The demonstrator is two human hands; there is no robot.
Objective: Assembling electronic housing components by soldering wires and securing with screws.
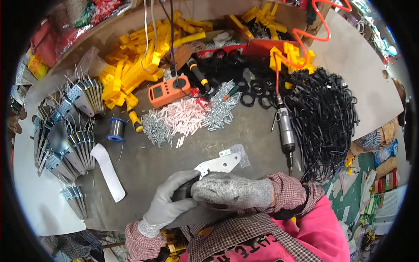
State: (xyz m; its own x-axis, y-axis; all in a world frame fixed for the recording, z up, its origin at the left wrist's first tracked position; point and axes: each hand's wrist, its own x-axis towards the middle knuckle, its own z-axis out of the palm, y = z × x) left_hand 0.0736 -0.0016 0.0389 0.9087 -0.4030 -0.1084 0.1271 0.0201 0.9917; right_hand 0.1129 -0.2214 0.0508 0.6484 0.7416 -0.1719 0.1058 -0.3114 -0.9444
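Both my hands wear grey gloves and meet near the table's front edge. My left hand [170, 201] curls its thumb and fingers round a dark piece [186, 191], mostly hidden between the palms. Against it, from the other side, my right hand [231, 191] is closed, its fingertips out of sight. Just beyond the knuckles a silvery metal plate with round holes [224, 164] sticks out. Whether the plate is held or lies on the table, I cannot tell. A clear plastic piece [245, 156] lies beside its far end.
Farther off are screws [224, 107], pale pink plugs [185, 115], an orange meter [169, 91] and yellow plastic parts [126, 81]. A power screwdriver [286, 131] hangs by black cables [325, 126]. At left: wired metal plates [80, 148], a solder spool [116, 129] and a white strip [109, 172].
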